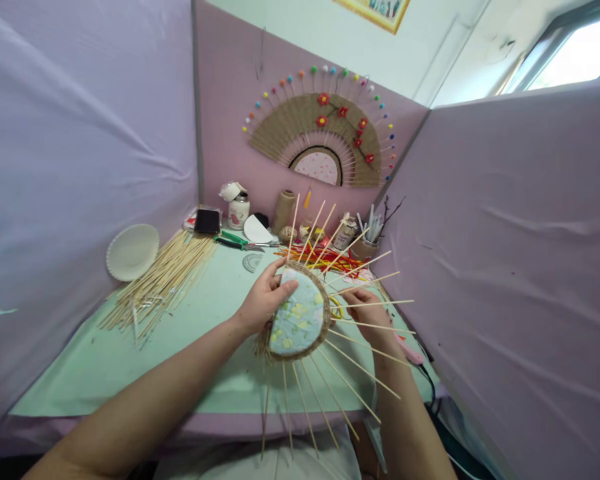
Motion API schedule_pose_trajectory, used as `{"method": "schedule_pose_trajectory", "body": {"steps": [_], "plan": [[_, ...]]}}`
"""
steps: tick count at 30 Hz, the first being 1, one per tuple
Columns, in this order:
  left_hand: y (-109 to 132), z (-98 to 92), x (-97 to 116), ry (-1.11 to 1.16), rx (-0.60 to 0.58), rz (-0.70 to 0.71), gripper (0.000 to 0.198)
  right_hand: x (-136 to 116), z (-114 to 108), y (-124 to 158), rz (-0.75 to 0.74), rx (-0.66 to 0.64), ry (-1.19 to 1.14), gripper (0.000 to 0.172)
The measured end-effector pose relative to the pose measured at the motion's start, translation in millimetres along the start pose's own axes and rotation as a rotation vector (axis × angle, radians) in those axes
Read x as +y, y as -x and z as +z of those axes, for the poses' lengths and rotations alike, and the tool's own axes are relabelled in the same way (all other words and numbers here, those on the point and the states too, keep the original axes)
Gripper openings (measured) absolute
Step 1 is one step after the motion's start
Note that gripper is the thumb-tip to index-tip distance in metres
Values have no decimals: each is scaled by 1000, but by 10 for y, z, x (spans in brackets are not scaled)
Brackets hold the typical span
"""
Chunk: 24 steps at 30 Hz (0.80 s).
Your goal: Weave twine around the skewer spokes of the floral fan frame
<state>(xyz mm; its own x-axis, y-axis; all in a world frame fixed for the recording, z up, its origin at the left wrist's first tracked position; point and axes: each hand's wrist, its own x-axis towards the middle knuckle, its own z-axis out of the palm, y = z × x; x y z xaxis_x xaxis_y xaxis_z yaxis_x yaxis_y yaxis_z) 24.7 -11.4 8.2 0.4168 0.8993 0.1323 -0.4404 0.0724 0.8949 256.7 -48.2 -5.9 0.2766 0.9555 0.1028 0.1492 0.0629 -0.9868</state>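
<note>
My left hand grips the straight edge of a half-round fan base, its thumb on top. Blue floral cloth with yellow blossoms covers the base, and brown twine runs round its curved rim. Thin wooden sticks spread out from that rim like rays. My right hand is behind the sticks on the right, its fingers bent together; what they hold is too small or hidden to make out. Close to those fingertips, yellow scissor handles show between the sticks.
Loose sticks lie at left beside a white plate. Green-handled pliers, a twine spool, a jar and red and yellow strands line the back. A pink glue gun lies right. A finished fan hangs behind.
</note>
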Motion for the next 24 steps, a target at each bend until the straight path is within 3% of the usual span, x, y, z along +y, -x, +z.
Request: {"method": "schedule_pose_trajectory", "body": {"steps": [6,13,18,24], "plan": [[-34,-58,42,62,-89,-86,62,82,-5,178,93,-109,35,25],[-30,-41,85,137,-93,-221,48,120,-65,214,38,-194,72,24],[-48,-53,56,143,-60,-223,32,115,-61,231,59,-129,-78,27],[-67,-85,-5,143,-59,-217,32,20,-101,99,76,-137,-325,34]]}}
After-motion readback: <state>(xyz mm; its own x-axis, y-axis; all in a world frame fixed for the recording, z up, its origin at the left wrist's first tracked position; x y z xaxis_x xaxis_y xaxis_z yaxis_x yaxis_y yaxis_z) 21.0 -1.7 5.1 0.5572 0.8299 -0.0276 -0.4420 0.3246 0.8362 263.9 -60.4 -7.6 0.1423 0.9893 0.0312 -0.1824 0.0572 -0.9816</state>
